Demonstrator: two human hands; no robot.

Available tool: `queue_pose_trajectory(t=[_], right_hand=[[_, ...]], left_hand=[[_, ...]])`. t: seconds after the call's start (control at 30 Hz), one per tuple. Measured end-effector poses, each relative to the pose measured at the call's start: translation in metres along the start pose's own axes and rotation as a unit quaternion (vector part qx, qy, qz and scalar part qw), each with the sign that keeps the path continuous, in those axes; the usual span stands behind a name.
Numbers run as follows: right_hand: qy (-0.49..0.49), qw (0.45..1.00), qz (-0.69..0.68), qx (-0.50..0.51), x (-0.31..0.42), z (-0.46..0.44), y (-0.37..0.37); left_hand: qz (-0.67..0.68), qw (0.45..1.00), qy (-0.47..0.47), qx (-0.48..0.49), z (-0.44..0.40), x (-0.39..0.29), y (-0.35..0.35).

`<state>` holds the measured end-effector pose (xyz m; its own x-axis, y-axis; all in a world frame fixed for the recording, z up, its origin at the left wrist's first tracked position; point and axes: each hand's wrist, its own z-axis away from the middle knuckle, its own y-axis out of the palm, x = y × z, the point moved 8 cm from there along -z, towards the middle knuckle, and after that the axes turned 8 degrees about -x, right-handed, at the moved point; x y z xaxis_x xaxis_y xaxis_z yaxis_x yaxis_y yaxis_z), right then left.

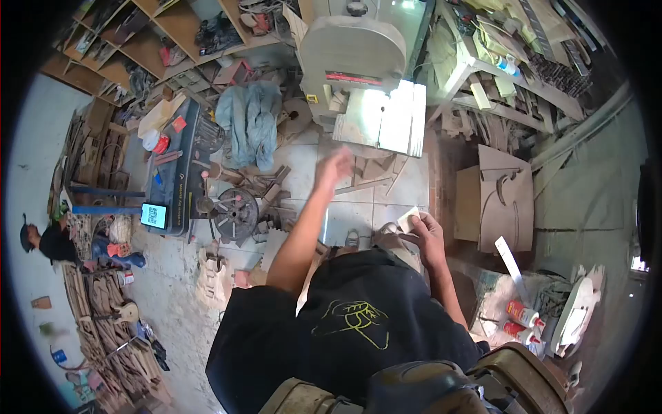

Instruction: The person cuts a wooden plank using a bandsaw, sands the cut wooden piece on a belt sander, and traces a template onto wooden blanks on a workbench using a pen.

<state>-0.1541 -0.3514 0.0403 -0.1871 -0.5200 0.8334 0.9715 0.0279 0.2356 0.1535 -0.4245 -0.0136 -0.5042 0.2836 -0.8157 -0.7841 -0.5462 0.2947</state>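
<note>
My right hand point(429, 238) is closed on a small pale wood piece point(409, 219), gripped between thumb and fingers in front of my body. Reaching forward, my left hand point(334, 169) is slightly blurred by motion. Its fingers look loosely apart, and nothing shows in them. It is just short of the near-left edge of the band saw table point(358, 117), not touching it. Above that table stands the large grey wheel housing of the band saw point(353, 52). Brightly lit metal covers the table's right side.
Wood offcuts point(369, 172) lie on the floor below the saw. A cardboard box point(467, 200) stands right, glue bottles point(520, 314) lower right. A black toolbox point(181, 165) carrying a phone point(154, 215) is left, beside a grey cloth point(252, 124). Another person point(52, 241) is far left.
</note>
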Motion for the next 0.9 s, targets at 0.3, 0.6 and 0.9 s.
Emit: queue_pose_trajectory(t=[0.3, 0.6, 0.9], right_hand=[[-0.020, 0.992, -0.085, -0.092, 0.078, -0.040, -0.074], [-0.108, 0.895, -0.226, -0.368, 0.068, 0.046, -0.134], [-0.081, 0.803, -0.363, -0.466, -0.046, 0.102, -0.053]], left_hand=[[0.011, 0.978, 0.025, -0.209, -0.227, -0.034, -0.042], [0.021, 0.960, 0.072, -0.271, -0.222, -0.038, -0.022], [0.008, 0.971, 0.031, -0.238, -0.227, -0.042, -0.028]])
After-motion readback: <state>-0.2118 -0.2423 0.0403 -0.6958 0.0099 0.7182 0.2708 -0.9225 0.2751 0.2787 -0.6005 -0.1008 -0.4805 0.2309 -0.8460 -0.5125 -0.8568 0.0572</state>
